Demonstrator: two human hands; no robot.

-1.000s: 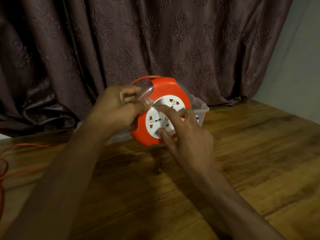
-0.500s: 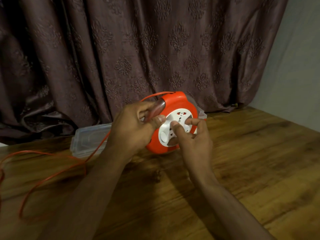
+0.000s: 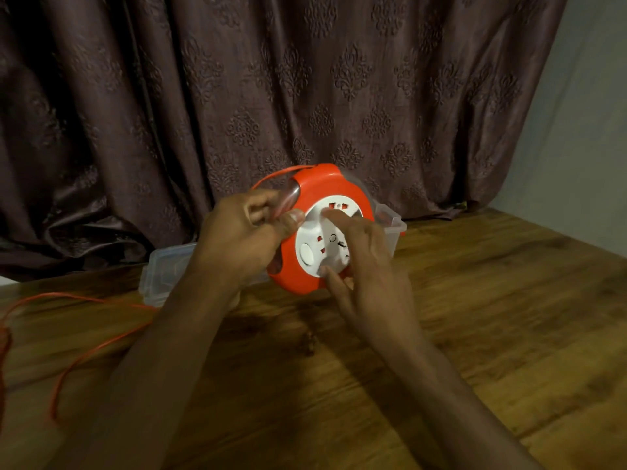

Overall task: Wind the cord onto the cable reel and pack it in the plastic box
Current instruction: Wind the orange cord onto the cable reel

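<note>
Orange round plastic cable reel (image 3: 315, 198) with white socket face was held upright above the wooden table (image 3: 475, 334), near a clear plastic box (image 3: 390, 228). Left hand (image 3: 244, 239) gripped its left rim. Right hand (image 3: 369, 266) fingers, spread, touched the face. Thin orange cord (image 3: 84, 354) trailed left.

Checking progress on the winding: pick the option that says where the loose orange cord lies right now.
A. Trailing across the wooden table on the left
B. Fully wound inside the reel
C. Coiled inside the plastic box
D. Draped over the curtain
A: the orange cord runs loose over the wooden table on the left, leading up toward the reel held by the left hand.
</note>
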